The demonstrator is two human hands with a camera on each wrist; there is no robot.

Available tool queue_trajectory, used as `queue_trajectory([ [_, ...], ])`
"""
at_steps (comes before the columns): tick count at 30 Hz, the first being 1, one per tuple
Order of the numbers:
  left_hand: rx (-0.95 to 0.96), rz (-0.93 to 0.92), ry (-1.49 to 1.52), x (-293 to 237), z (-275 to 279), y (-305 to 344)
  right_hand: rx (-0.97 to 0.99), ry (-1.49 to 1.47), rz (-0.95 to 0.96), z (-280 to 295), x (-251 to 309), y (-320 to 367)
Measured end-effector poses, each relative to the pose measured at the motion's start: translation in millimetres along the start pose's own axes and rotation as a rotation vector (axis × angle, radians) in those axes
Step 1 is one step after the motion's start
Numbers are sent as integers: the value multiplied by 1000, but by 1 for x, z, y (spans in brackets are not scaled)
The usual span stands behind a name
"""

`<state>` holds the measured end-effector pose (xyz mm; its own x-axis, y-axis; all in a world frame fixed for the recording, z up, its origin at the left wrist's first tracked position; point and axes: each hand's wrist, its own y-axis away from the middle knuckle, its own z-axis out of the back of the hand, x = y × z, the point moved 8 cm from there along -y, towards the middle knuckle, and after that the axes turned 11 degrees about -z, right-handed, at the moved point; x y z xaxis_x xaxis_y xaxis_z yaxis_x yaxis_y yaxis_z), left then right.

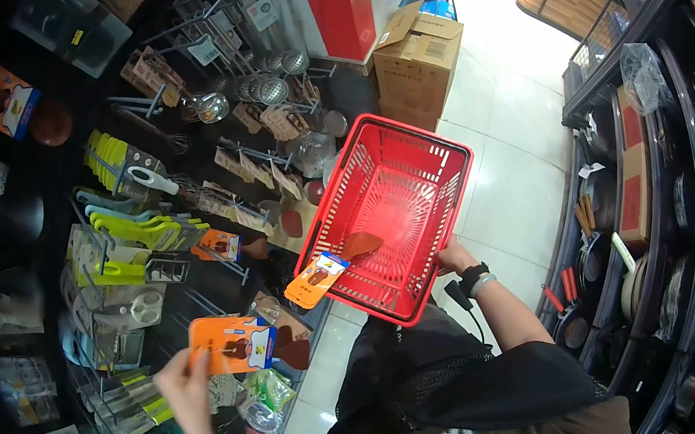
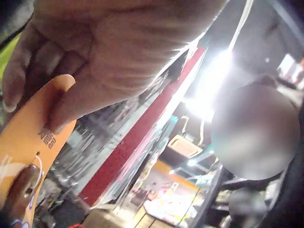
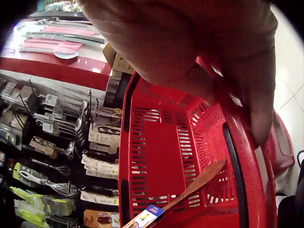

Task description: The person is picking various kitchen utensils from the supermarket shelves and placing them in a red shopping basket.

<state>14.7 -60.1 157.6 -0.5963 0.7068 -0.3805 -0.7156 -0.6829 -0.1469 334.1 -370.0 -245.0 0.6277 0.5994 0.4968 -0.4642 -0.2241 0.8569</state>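
My left hand point(image 1: 185, 389) pinches one end of an orange card point(image 1: 233, 344) printed with a cartoon animal, in front of the hanging rack. A reddish-brown spatula head point(image 1: 297, 354) shows past the card's blue end. In the left wrist view the thumb presses on the orange card point(image 2: 35, 126). My right hand point(image 1: 457, 257) grips the side rim of a red shopping basket point(image 1: 396, 189), thumb over the rim point(image 3: 237, 142) in the right wrist view. Inside the basket leans a reddish-brown spatula point(image 3: 202, 180), its orange card point(image 1: 314, 283) lying across the left rim.
On the left, a rack holds green-handled tools point(image 1: 136, 230), whisks, ladles point(image 1: 273, 89) and another orange-carded tool point(image 1: 216, 244). A cardboard box point(image 1: 419, 56) stands beyond the basket. Shelves of pans point(image 1: 573, 326) line the right side, with a tiled aisle point(image 1: 505, 189) between.
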Motion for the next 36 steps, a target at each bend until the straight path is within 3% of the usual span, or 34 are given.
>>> queue_trajectory([
  [4,-107,137,456,-22,52,2,20,8,17,-3,2,-2],
  [7,-167,111,602,-34,33,-12,10,-20,35,-3,0,-5],
  [10,-188,111,682,-51,-30,-33,-7,-16,46,-1,1,-4],
  [14,-208,141,825,-38,-163,-57,-10,19,34,0,-11,-19],
  [17,-185,347,980,-7,-265,-56,-9,19,31,1,-11,-19],
  [22,-172,538,1098,15,-328,-25,66,-46,97,-3,-13,-23],
  [25,-126,549,978,33,-329,-19,70,-20,54,-1,-10,-9],
  [27,126,667,757,36,-324,-11,62,-17,68,-2,-5,-7],
  [31,238,585,660,49,-318,-8,87,-22,75,-3,-4,-3],
  [35,309,460,457,48,-274,-16,120,-78,71,-5,-4,-2],
  [36,140,336,341,55,-252,-22,126,-100,75,-6,-3,-1],
])
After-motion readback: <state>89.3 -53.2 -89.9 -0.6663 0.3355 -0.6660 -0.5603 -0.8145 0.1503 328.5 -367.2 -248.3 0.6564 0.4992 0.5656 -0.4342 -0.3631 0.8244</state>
